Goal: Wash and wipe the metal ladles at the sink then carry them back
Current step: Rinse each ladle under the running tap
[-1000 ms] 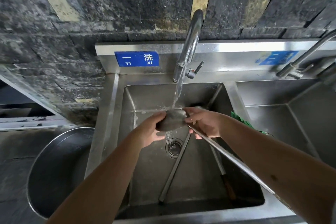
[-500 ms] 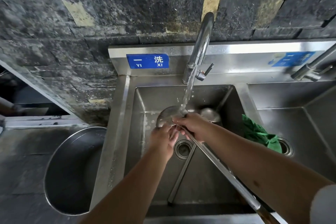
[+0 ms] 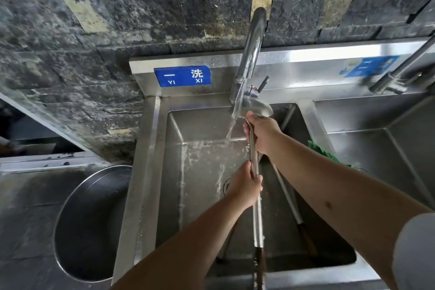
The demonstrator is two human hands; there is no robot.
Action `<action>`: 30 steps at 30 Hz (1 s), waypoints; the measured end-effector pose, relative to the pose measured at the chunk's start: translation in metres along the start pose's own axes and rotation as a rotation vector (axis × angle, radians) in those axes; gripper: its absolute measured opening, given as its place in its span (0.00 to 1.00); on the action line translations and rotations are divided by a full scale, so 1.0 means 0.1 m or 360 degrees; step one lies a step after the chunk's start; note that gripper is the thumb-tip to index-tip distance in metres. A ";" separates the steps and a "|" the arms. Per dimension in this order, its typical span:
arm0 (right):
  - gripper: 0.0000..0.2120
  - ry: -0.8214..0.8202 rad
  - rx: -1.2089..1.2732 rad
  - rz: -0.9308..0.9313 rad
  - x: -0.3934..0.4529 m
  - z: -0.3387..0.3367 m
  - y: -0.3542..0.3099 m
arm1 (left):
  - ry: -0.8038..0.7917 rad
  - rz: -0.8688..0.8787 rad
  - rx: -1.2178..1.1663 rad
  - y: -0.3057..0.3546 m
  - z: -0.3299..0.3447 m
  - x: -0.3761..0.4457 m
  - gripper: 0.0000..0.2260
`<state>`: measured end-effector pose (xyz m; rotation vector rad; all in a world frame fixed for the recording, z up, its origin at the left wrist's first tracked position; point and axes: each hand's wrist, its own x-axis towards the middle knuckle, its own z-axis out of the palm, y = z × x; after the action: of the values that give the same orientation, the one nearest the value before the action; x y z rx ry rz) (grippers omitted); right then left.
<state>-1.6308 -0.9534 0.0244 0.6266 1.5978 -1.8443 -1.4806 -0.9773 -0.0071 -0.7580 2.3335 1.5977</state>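
Ladle (image 3: 255,195) under running faucet (image 3: 253,49), both hands' fingers (image 3: 255,180) clenched round its handle

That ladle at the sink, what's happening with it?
A person is washing a long metal ladle in the left basin of a steel sink. The right hand grips the handle just below the bowl, the left hand grips it lower down, both closed around it. Water runs from the faucet beside the bowl. Another long-handled utensil lies in the basin, and a green cloth sits to the right.
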 end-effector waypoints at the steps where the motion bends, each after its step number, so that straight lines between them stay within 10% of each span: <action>1: 0.08 0.0029 0.0060 0.0003 0.03 -0.03 -0.03 | 0.0010 0.0021 0.0034 0.01 -0.02 0.03 0.07; 30: 0.17 -0.0169 -0.0408 0.0110 1.01 -0.88 1.39 | -0.0183 0.0007 0.0342 -1.12 0.62 1.44 0.12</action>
<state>-1.6060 -0.8922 -0.1570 0.4557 1.6842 -1.5625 -1.5511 -0.9938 -0.1859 -0.5973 2.3742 1.3259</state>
